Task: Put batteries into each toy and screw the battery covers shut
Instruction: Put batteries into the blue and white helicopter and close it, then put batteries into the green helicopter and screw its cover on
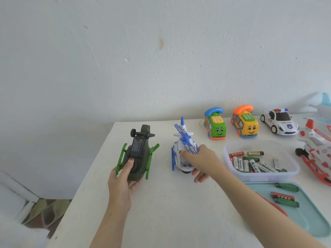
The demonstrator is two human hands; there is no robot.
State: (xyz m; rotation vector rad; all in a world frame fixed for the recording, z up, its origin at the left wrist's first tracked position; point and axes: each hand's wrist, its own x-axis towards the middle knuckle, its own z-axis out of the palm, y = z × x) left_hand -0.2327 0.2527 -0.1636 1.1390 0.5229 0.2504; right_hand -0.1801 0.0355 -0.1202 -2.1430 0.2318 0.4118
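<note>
Two toys are held: the left grip point(121, 183) curls round the belly-up green helicopter point(138, 153), the right grip point(202, 161) clasps the upright blue-white helicopter point(180, 140), with the battery tub point(259, 177) near its right.

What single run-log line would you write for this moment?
left-hand grip: on green helicopter, underside up | right-hand grip: on blue-white helicopter, upright | batteries: in clear tub, some on teal tray

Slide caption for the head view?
Left hand holds upturned green helicopter; right hand grips blue helicopter, battery tub alongside.
</note>
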